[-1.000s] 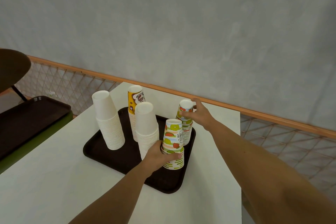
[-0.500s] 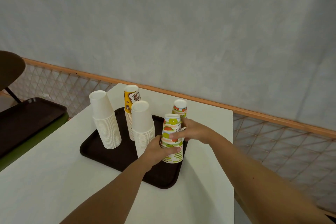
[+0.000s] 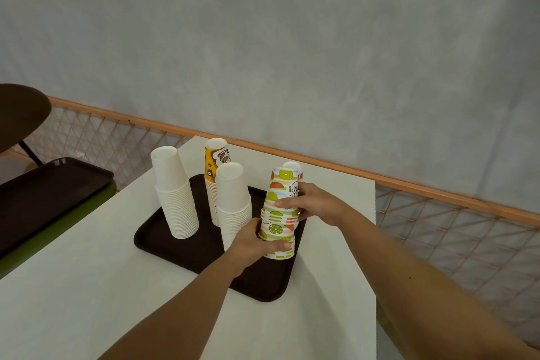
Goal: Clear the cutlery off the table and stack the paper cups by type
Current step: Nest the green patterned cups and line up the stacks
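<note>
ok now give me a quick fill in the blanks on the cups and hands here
1. The left hand grips the fruit-print stack ____ the right hand.
2. The coffee-print stack has a ____ background.
3. The tray lies on a ____ table.
Missing words: below; yellow; white.

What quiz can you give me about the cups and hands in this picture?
1. True or false: the left hand and the right hand both grip the fruit-print cup stack.
2. How many plain white cup stacks stand on the dark tray?
3. The yellow cup stack is: A) off the tray, B) behind the nearer white stack, C) lying on its side.
Key: 1 true; 2 two; 3 B.
</note>
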`<state>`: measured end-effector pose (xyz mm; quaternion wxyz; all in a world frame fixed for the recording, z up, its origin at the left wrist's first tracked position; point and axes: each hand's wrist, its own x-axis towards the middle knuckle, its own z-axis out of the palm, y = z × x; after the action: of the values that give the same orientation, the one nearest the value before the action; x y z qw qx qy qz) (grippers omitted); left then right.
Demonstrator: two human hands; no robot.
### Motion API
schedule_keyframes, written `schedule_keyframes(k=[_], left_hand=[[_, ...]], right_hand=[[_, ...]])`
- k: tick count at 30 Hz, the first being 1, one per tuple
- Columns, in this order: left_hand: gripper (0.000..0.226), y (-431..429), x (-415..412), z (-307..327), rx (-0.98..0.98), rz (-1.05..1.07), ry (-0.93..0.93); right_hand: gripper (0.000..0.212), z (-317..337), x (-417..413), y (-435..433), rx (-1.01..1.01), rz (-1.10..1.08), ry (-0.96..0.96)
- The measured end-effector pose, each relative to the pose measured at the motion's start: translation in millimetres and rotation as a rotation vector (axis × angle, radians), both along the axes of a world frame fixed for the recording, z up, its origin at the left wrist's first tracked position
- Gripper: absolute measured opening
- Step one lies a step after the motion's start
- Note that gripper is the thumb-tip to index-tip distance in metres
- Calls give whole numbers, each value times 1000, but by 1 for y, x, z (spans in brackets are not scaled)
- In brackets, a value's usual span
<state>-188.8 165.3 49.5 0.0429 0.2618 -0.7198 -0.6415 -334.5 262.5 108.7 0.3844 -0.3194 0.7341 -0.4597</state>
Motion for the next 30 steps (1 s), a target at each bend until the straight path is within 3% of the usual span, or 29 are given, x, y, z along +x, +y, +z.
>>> schedule_keyframes(k=[8, 15, 20, 30], left_hand=[[59, -2, 6, 0, -12, 12, -19], [61, -6, 6, -4, -9, 32, -37], [55, -9, 2, -5, 9, 37, -30], [56, -12, -6, -5, -6, 41, -45]], right_hand=[[42, 20, -10, -7, -135, -106, -41], [52, 38, -38, -20, -409, -424, 31], [59, 25, -46, -31, -335, -493, 187], [70, -5, -53, -42, -81, -420, 252]])
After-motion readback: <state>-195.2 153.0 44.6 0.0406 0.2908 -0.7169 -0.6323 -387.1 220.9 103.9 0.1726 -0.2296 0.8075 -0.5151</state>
